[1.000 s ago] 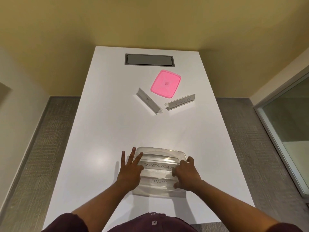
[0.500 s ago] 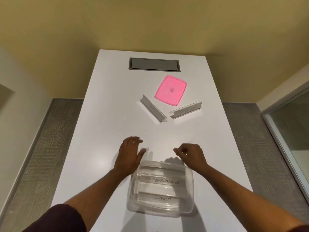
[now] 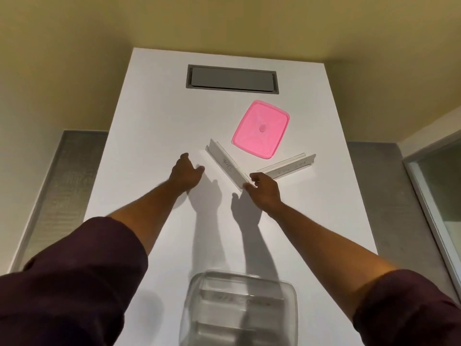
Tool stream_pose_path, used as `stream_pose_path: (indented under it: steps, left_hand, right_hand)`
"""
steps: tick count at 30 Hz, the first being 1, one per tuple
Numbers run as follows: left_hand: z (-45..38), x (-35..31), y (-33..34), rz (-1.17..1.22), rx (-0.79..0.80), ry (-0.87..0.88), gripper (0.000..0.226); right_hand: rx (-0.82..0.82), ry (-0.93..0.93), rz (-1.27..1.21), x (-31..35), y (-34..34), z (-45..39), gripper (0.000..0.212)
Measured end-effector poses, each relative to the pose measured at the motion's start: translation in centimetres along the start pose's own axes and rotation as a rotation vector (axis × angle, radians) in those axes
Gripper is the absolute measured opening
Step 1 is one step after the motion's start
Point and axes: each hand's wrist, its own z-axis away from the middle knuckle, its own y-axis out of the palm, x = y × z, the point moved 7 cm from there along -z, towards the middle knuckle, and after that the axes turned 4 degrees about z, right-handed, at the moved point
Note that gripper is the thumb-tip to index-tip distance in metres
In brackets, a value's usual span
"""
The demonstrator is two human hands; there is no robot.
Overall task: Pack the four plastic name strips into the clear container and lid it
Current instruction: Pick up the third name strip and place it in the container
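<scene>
The clear container (image 3: 291,293) stands at the table's near edge with two name strips (image 3: 239,298) lying inside it. Two more strips rest further out on the table. The left strip (image 3: 224,164) lies diagonally and bears handwriting; my right hand (image 3: 265,190) pinches its near end between thumb and fingers while it still lies on the table. My left hand (image 3: 185,174) hovers just left of that strip with fingers loosely curled, holding nothing. The other strip (image 3: 287,167) lies to the right, untouched. Beyond both strips lies the pink lid (image 3: 260,129), flat on the table.
A grey cable hatch (image 3: 232,80) is set into the white table (image 3: 149,136) near its far end. Grey carpet runs along both long sides. A glass partition (image 3: 439,211) stands at the right.
Both hands left the container and reached forward across the table to the diagonal strip. My right hand has closed on its near end. The view has tilted up and forward.
</scene>
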Motion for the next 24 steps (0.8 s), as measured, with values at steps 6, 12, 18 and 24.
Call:
stream_pose_path:
  steps: [6,12,18,24]
  left_hand:
    - [-2.5,0.5,4.7,0.134,0.060,-0.130,0.076]
    - [-1.9,1.9,7.5,0.247,0.103,-0.202,0.064]
    - [1.4,3.0,8.0,0.422,0.158,-0.210,0.061]
    - [7.8,3.5,7.5,0.398,0.259,-0.115,0.038]
  right_hand:
    - [-0.019,-0.122,0.172,0.9,2.1,-3.2,0.017]
    - [-0.085,-0.074,0.110,1.0,2.1,-3.3,0.015]
    - [0.053,0.263,-0.639,-0.2,3.7,1.4,0.019]
    - [0.311,0.329,-0.938,-0.7,7.1,9.4,0.011]
